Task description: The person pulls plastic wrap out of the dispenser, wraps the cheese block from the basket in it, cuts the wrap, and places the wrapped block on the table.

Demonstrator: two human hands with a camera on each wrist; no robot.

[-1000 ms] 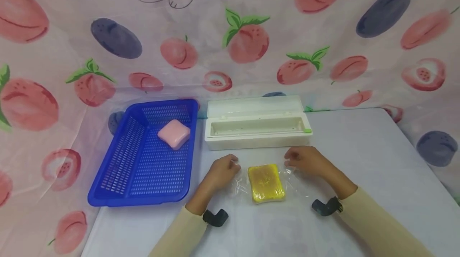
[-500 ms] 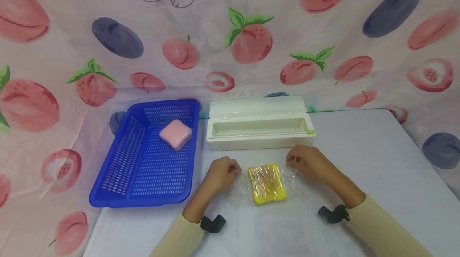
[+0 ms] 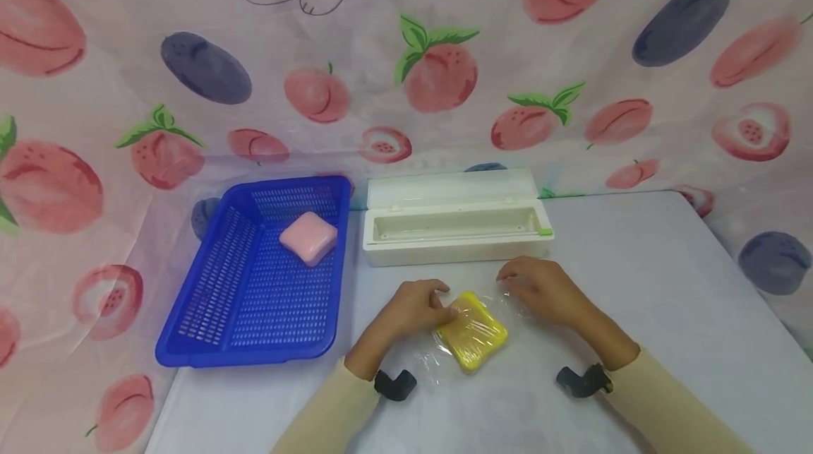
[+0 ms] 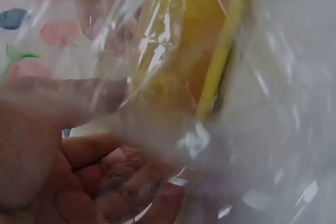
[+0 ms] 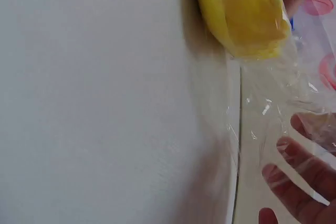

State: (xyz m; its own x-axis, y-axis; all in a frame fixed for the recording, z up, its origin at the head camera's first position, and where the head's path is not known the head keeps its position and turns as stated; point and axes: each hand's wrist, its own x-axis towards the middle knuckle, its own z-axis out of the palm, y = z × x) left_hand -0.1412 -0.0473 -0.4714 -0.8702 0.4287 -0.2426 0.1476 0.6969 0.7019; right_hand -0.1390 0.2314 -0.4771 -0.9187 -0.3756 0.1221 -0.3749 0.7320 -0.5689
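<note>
A yellow-edged piece shaped like a slice of toast (image 3: 476, 339), wrapped in clear plastic film (image 5: 265, 103), is turned diagonally at the middle of the table. My left hand (image 3: 414, 307) grips its left corner, with the thumb over the top and the other fingers bent lower down. In the left wrist view, wrinkled film crosses in front of that hand's fingers (image 4: 136, 187). To the right, my right hand (image 3: 538, 288) is beside the film's loose end, its fingers apart and loosely bent behind the film in the right wrist view, holding nothing visible.
A blue perforated basket (image 3: 166, 354) with a pink rounded-square piece (image 3: 309, 237) in it stands at the left. Behind the hands is a long white box (image 3: 454, 251) with its lid raised and a green slider at its right end. A fruit-patterned cloth hangs behind.
My left hand has moved right from the film onto the toast piece, which has turned to a diagonal. My right hand's fingers have loosened from the film on the right.
</note>
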